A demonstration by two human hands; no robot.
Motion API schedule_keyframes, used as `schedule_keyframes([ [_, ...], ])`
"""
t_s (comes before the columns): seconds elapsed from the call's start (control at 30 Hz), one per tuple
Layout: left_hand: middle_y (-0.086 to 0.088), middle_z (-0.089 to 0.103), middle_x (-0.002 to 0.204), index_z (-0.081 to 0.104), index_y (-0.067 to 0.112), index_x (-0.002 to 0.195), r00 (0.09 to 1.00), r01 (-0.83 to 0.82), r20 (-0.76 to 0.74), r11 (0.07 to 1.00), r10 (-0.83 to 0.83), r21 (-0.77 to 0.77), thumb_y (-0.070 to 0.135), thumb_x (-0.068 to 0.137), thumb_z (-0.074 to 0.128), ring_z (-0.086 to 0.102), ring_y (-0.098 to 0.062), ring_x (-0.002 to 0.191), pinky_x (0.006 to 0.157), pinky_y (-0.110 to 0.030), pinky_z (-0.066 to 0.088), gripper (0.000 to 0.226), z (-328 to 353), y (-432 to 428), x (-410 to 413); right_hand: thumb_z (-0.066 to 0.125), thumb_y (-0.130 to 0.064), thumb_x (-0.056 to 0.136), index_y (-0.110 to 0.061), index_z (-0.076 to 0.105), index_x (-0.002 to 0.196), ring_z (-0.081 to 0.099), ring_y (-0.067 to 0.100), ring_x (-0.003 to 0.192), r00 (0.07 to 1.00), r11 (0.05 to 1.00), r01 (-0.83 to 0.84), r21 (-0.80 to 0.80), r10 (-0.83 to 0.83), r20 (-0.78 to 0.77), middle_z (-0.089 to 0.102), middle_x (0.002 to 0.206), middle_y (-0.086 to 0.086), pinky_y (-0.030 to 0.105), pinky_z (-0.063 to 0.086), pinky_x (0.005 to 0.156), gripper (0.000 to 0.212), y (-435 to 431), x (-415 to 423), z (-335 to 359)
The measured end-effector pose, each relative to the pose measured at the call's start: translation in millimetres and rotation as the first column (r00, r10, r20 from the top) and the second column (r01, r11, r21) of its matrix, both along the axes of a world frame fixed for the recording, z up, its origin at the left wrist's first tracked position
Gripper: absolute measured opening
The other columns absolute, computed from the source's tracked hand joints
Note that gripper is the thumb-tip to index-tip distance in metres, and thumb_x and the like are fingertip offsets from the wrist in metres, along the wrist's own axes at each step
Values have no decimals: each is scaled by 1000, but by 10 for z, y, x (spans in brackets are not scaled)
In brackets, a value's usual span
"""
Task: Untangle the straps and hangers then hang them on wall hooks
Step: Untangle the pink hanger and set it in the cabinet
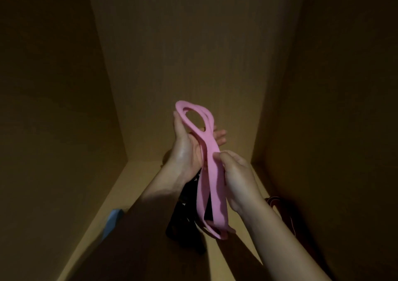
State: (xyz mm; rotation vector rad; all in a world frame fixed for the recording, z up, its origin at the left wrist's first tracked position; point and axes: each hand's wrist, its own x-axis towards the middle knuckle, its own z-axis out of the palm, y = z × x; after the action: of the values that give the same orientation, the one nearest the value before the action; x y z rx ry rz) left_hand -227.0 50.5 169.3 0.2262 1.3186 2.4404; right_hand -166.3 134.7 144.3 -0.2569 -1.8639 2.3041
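Note:
A pink flat hanger strap (212,181), folded into a long loop with an oval hole at its top, is held up in the middle of the view. My left hand (186,149) cups its upper part from the left, palm towards it. My right hand (235,173) pinches the strap's middle from the right. Under the hands a black strap bundle (185,214) hangs down onto the shelf floor; which hand holds it I cannot tell.
I am looking into a dim wooden cabinet with a back wall (193,54) and two side walls. A blue item (112,220) lies at the lower left. A dark red strap (282,209) lies on the floor at the right.

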Motion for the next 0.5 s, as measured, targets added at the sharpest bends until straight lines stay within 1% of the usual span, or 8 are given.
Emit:
schedule_keyframes([
  [0.07, -15, 73, 86, 56, 3, 114, 1000, 6, -25, 1000, -6, -6, 77, 79, 9, 68, -24, 88, 79, -33, 53, 94, 32, -11, 10, 52, -15, 89, -9, 60, 77, 52, 24, 67, 1000, 1000, 4, -11, -4, -10, 56, 71, 12, 34, 42, 68, 15, -18, 0, 19],
  [0.1, -14, 73, 87, 56, 4, 114, 999, 6, -35, 1000, -7, -14, 76, 79, 8, 69, -24, 85, 76, -32, 55, 93, 54, -16, 12, 52, -16, 90, -10, 60, 77, 51, 25, 69, 1000, 1000, -2, -12, 2, -12, 56, 72, 12, 35, 42, 70, 16, -27, 2, 30],
  [0.17, -14, 72, 87, 58, 6, 108, 999, 0, -48, 1000, -1, -28, 75, 81, 7, 71, -22, 79, 69, -28, 58, 90, 105, -19, 11, 53, -18, 90, -13, 59, 73, 50, 24, 68, 1000, 1000, -17, -7, 17, -23, 55, 69, 9, 35, 41, 68, 19, -44, 9, 60],
  [0.23, -15, 72, 84, 60, 6, 101, 999, -7, -50, 999, 5, -32, 73, 82, 6, 71, -22, 74, 65, -27, 58, 88, 167, -17, 6, 54, -17, 89, -14, 57, 69, 48, 25, 67, 999, 1000, -15, 9, 15, -42, 54, 68, 9, 35, 40, 66, 21, -52, 9, 103],
  [0.3, -15, 73, 80, 61, 4, 100, 999, -8, -46, 999, 6, -39, 72, 83, 5, 71, -23, 70, 64, -28, 58, 90, 229, -10, -3, 54, -15, 89, -12, 55, 69, 48, 26, 69, 998, 999, 4, 47, 0, -68, 53, 72, 14, 38, 39, 67, 20, -55, 3, 150],
  [0.37, -16, 73, 76, 61, 1, 102, 999, -17, -29, 999, 15, -45, 71, 85, 4, 70, -23, 65, 59, -28, 59, 92, 302, -2, -13, 55, -15, 88, -10, 56, 70, 50, 26, 70, 994, 994, 29, 109, -17, -110, 55, 75, 16, 39, 41, 68, 19, -65, -19, 191],
  [0.43, -16, 72, 70, 62, 0, 99, 999, -39, -18, 998, 38, -48, 69, 86, 3, 70, -22, 58, 53, -26, 57, 92, 388, 13, -34, 55, -16, 88, -8, 58, 72, 52, 26, 69, 988, 985, 48, 168, -22, -156, 57, 74, 15, 39, 43, 68, 18, -87, -40, 243],
  [0.5, -16, 72, 66, 63, 0, 95, 998, -57, -27, 997, 55, -56, 67, 88, 3, 68, -21, 54, 53, -25, 56, 90, 490, 33, -54, 54, -17, 89, -5, 60, 77, 53, 25, 69, 983, 981, 65, 184, -31, -183, 58, 74, 13, 37, 45, 68, 18, -102, -60, 313],
])
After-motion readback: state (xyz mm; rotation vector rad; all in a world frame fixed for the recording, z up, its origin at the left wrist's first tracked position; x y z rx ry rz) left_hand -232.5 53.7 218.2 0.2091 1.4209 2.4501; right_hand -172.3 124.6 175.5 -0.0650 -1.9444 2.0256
